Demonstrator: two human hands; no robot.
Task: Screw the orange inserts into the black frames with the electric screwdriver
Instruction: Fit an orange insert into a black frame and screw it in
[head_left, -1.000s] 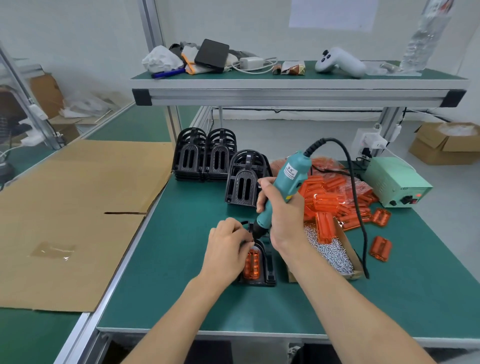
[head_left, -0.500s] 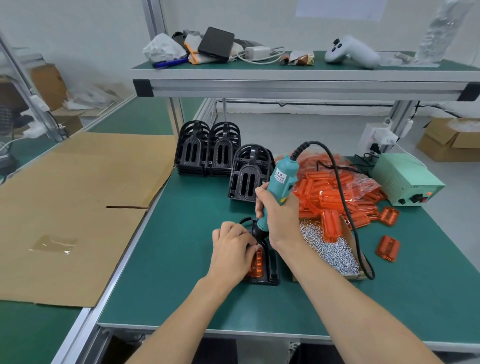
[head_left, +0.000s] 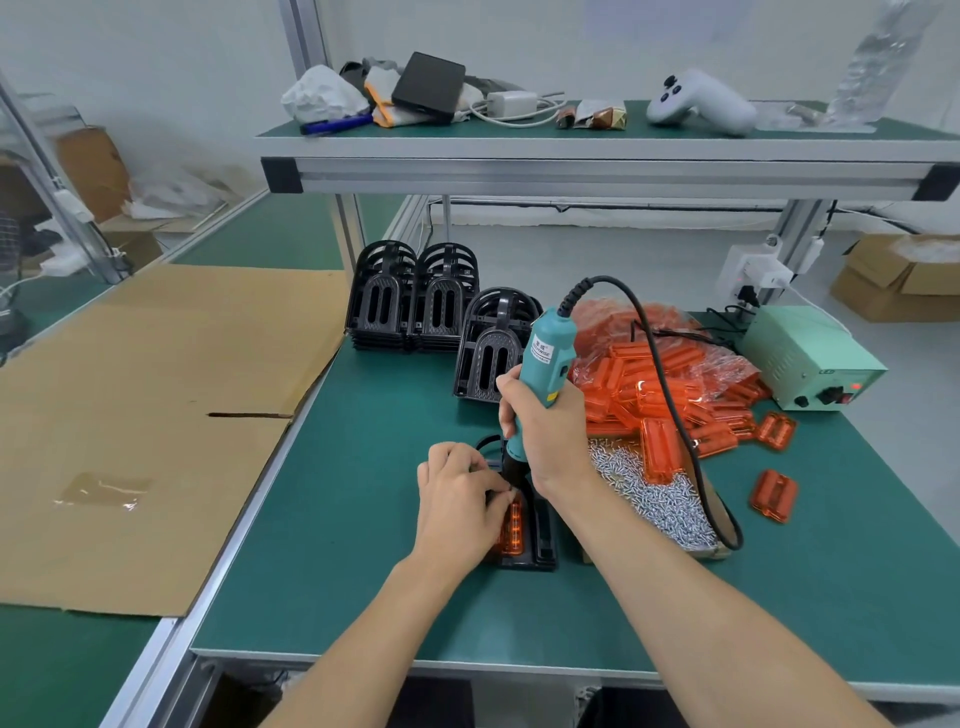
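Teal screwdriver (head_left: 545, 374) wrapped by right-hand fingers (head_left: 506, 410); left-hand fingers (head_left: 467, 478) curled over frame (head_left: 540, 540).

Our right hand (head_left: 545, 431) grips the teal screwdriver (head_left: 540, 379) upright; our left hand (head_left: 460, 504) pinches at its tip over the orange insert (head_left: 511, 525) in the black frame (head_left: 543, 535).

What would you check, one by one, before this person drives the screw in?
1. Electric screwdriver gripped firmly by the right hand: ok.
2. Black frame flat on the green table: ok.
3. Orange insert seated in the frame: ok, as far as shows.
4. Left hand steadying the work at the tool's tip: ok; its fingers sit very close to the tip.
5. Screw on the bit and lined up with its hole: cannot tell, hidden by the hands.
6. Spare screws within reach: ok.
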